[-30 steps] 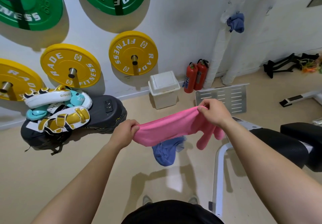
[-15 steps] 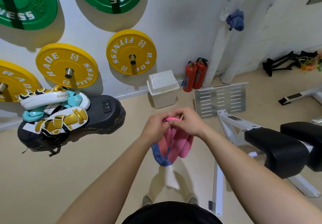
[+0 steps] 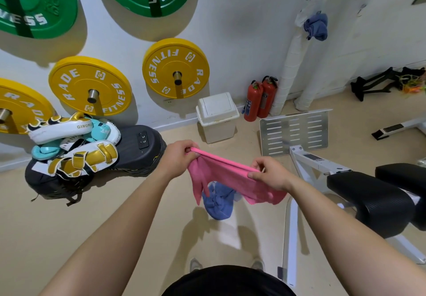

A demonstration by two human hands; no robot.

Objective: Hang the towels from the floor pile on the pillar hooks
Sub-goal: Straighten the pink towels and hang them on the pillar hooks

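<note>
Both hands hold a pink cloth towel [image 3: 227,178] stretched between them above the beige floor [image 3: 80,222] — the left hand [image 3: 178,158] pinches one end of its top edge, the right hand [image 3: 268,174] the other, the rest drooping below. A crumpled blue towel [image 3: 217,202] lies on the floor beneath it. Another blue towel [image 3: 317,27] hangs on the white wrapped pillar [image 3: 288,72].

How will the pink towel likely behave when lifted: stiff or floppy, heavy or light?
Probably floppy: the pink towel sags between left hand and right hand. Likely light: fingertip pinches hold it. It should drape, not roll.
</note>
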